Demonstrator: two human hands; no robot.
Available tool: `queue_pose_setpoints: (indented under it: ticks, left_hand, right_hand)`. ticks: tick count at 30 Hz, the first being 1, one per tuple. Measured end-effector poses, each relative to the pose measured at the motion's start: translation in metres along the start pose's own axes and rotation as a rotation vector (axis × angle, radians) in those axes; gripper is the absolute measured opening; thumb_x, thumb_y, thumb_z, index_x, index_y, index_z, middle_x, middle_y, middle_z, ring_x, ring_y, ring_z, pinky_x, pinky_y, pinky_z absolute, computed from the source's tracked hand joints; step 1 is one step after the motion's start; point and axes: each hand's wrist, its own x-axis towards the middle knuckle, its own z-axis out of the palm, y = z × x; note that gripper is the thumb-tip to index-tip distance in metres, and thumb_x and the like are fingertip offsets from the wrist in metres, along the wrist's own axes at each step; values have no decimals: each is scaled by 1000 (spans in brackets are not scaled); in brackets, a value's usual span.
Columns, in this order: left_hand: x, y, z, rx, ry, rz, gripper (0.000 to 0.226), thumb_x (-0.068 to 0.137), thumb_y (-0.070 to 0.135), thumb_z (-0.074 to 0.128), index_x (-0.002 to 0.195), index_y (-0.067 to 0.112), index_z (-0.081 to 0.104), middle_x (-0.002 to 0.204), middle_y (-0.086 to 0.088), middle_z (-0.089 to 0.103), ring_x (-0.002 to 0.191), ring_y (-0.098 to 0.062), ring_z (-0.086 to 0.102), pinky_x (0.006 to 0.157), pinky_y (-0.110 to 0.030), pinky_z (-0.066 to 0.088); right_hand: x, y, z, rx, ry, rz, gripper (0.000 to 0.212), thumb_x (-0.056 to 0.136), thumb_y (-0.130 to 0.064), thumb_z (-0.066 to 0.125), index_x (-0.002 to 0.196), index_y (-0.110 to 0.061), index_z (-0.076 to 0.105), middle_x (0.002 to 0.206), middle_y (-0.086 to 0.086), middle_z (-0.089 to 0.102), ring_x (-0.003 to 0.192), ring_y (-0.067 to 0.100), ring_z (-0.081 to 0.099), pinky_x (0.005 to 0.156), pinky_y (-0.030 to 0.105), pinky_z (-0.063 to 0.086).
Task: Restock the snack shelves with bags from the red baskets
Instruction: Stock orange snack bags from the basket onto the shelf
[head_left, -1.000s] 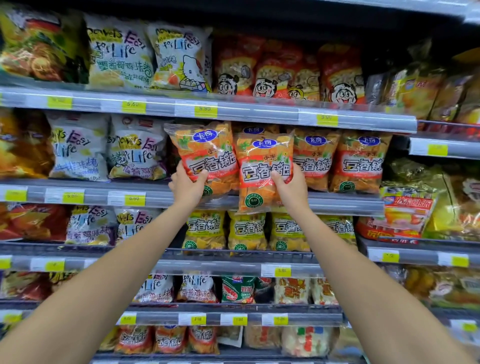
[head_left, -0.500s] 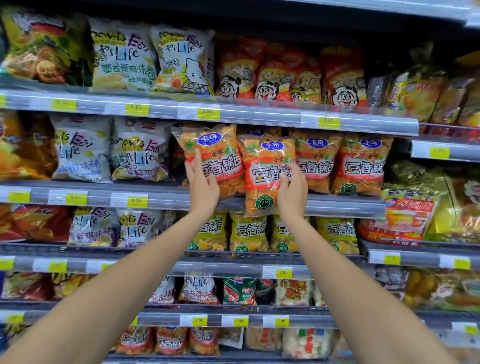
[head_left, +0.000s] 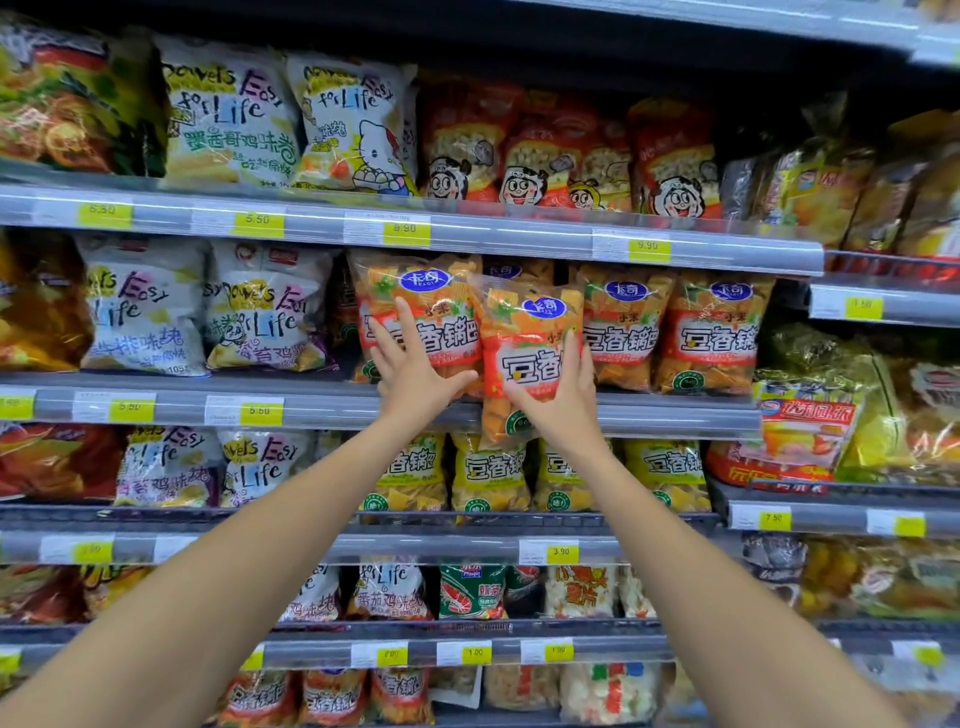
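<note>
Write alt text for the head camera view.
A left hand presses on one orange plastic snack bag and a right hand on a second orange bag, at a grey metal supermarket shelf. The second orange bag's bottom overhangs the shelf edge.

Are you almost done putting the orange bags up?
Nearly. Two orange bags already stand on the shelf. The left hand presses a third bag back; the right hand pushes a fourth bag, whose bottom hangs over the edge. How many remain isn't visible.
</note>
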Motion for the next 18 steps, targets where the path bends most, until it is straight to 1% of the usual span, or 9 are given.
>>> queue_pose_setpoints:
  ticks: [2, 4, 6, 8, 10, 14, 18]
  left_hand:
    - [2, 1, 1, 34, 28, 9, 123, 76, 44, 76, 146, 35, -25, 156, -12, -26, 145, -40, -9, 110, -63, 17]
    - [5, 1, 1, 43, 59, 9, 120, 78, 41, 76, 147, 37, -22, 158, -10, -21, 145, -40, -3, 110, -63, 19]
    - [6, 0, -1, 57, 78, 42, 117, 79, 38, 76, 148, 38, -18, 159, -9, -16, 145, -39, 2, 111, -62, 20]
    - [8, -2, -4, 82, 91, 104, 115, 79, 36, 76, 149, 39, -16, 160, -8, -12, 145, -39, 3, 111, -61, 18]
    - [12, -3, -5, 108, 106, 145, 114, 79, 36, 76, 149, 38, -14, 160, -7, -10, 145, -37, 2, 112, -60, 16]
    - [19, 0, -3, 110, 146, 156, 114, 79, 38, 76, 149, 37, -14, 160, -8, -7, 145, -36, 4, 111, -59, 17]
    - [23, -1, 1, 104, 202, 138, 113, 79, 38, 76, 150, 34, -12, 159, -12, -3, 145, -36, 6, 110, -59, 18]
  right_hand:
    - [2, 0, 0, 3, 43, -15, 107, 76, -66, 63, 151, -36, -6, 159, 3, 1, 144, 30, 12, 114, 52, 23]
    - [6, -7, -3, 16, 140, -40, 101, 79, -59, 65, 152, -32, 2, 154, 5, 17, 140, 28, 24, 110, 46, 32]
    - [11, -13, -8, 44, 238, -37, 95, 81, -54, 66, 153, -30, 8, 152, 4, 24, 140, 24, 25, 109, 44, 31]
    - [17, -17, -14, 58, 319, -26, 94, 82, -52, 67, 153, -31, 9, 152, 4, 26, 139, 23, 24, 111, 44, 29]
    - [25, -15, -17, 53, 359, -39, 95, 81, -52, 68, 152, -32, 8, 149, 4, 28, 137, 23, 28, 110, 46, 31]
    - [33, -9, -12, 17, 373, -80, 95, 83, -52, 66, 153, -30, 5, 146, 8, 29, 133, 25, 30, 108, 49, 34]
    - [41, -7, -4, -49, 408, -93, 95, 84, -56, 62, 153, -27, 3, 149, 11, 26, 135, 28, 29, 108, 49, 33]
